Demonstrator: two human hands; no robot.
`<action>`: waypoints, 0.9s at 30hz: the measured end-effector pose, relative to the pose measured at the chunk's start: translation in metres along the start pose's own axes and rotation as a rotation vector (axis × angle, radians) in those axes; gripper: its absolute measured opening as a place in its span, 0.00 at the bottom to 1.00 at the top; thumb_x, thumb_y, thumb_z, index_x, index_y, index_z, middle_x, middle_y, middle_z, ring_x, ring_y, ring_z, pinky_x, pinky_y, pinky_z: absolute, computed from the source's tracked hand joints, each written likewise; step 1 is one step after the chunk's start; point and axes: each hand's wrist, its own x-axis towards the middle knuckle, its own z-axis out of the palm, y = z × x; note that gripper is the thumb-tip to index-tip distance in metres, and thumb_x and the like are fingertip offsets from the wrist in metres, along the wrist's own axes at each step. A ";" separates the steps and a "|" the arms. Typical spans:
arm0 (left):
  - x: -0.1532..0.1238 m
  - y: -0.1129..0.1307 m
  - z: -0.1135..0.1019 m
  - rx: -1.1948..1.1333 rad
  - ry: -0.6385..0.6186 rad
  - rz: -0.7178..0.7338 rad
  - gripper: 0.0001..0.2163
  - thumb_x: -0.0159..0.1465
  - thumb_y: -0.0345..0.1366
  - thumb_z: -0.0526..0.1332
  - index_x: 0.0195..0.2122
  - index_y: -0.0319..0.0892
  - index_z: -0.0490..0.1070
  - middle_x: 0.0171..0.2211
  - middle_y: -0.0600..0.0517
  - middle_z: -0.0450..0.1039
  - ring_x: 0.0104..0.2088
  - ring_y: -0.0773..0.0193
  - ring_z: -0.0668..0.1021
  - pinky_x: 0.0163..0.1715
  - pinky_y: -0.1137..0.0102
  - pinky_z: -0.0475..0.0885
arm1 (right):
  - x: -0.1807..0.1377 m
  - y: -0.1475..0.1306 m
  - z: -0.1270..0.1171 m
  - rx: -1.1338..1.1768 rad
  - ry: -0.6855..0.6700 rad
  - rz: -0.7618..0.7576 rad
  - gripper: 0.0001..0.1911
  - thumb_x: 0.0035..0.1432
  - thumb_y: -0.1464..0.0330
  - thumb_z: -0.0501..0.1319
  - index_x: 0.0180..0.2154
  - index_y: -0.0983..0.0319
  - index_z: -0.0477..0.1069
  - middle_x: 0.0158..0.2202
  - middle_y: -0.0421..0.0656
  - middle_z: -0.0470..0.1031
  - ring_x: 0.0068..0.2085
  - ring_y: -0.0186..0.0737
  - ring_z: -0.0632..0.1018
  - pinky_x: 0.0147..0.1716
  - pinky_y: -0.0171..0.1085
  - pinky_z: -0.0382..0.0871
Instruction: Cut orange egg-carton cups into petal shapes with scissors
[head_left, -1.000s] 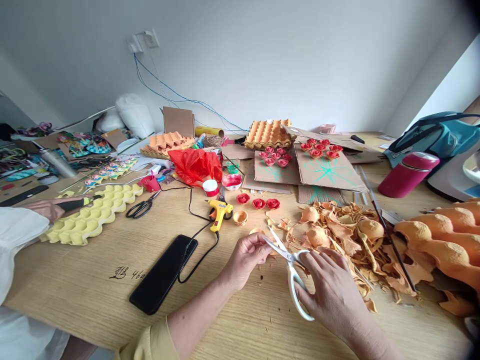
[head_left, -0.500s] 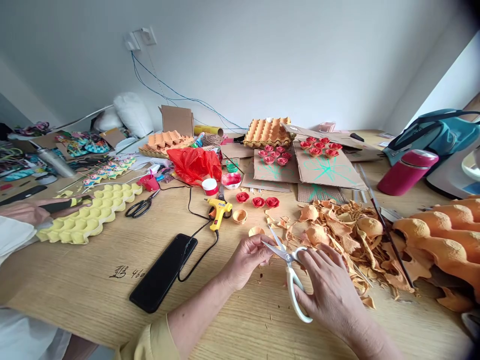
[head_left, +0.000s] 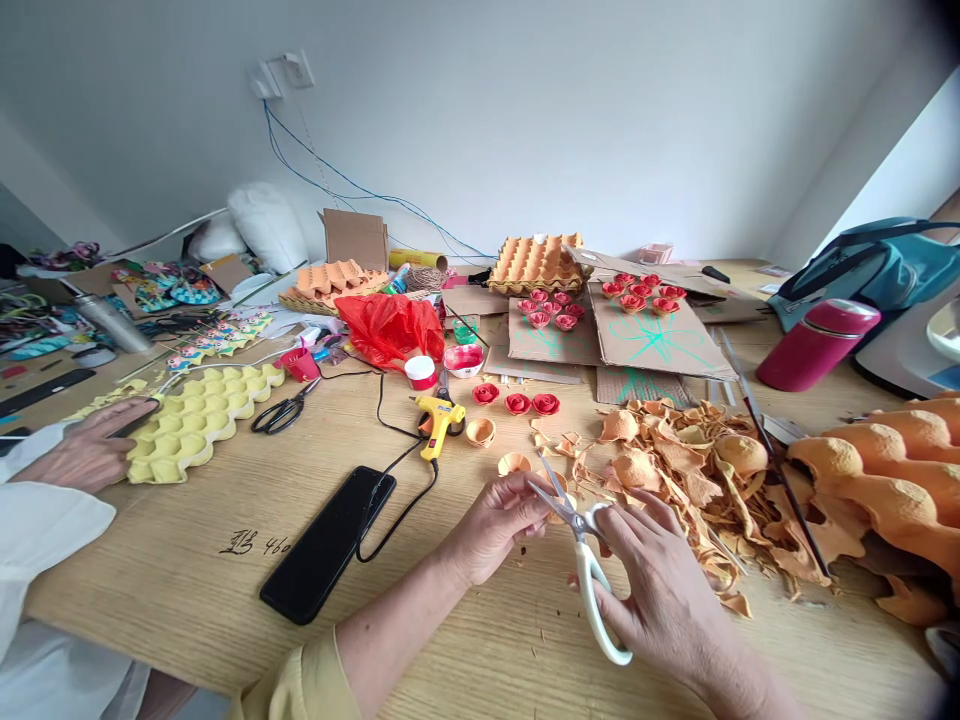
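My right hand grips white-handled scissors, their blades open and pointing up-left. My left hand pinches a small orange egg-carton piece right at the blades. Just beyond lies a loose orange cup. A heap of orange carton scraps spreads to the right of my hands.
A black phone and a yellow glue gun with its cable lie left of my hands. Red paper roses and cardboard sheets sit behind. Another person's hand rests on a yellow egg tray at left. Orange egg trays stand at right.
My hands stay in place, the scissors shifting slightly on the piece. The other person's hand has moved down onto the yellow tray's near end.
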 end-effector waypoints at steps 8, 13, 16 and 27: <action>-0.001 0.004 0.000 0.053 -0.007 0.017 0.13 0.53 0.45 0.74 0.32 0.41 0.79 0.28 0.54 0.70 0.27 0.71 0.64 0.28 0.73 0.57 | -0.001 -0.002 0.000 0.043 0.004 -0.013 0.10 0.57 0.66 0.62 0.31 0.57 0.59 0.27 0.35 0.66 0.29 0.38 0.68 0.52 0.51 0.58; -0.003 0.014 0.000 0.213 -0.033 0.094 0.12 0.57 0.45 0.71 0.32 0.41 0.79 0.26 0.54 0.70 0.27 0.70 0.66 0.30 0.73 0.60 | -0.001 -0.002 -0.001 0.037 0.004 -0.008 0.10 0.58 0.65 0.62 0.32 0.57 0.60 0.27 0.35 0.68 0.29 0.38 0.69 0.51 0.50 0.58; -0.003 0.021 0.001 0.298 -0.072 0.124 0.11 0.59 0.44 0.70 0.32 0.41 0.78 0.29 0.53 0.72 0.32 0.67 0.72 0.36 0.72 0.64 | -0.001 -0.001 -0.002 0.033 0.012 -0.021 0.10 0.60 0.64 0.61 0.33 0.57 0.60 0.27 0.36 0.68 0.28 0.38 0.70 0.50 0.49 0.58; -0.001 0.029 -0.008 0.584 -0.109 0.284 0.08 0.63 0.39 0.66 0.33 0.39 0.76 0.33 0.51 0.72 0.33 0.66 0.72 0.35 0.73 0.66 | 0.000 -0.002 -0.002 0.024 0.014 -0.053 0.12 0.63 0.61 0.59 0.31 0.57 0.59 0.26 0.35 0.66 0.27 0.38 0.68 0.47 0.47 0.59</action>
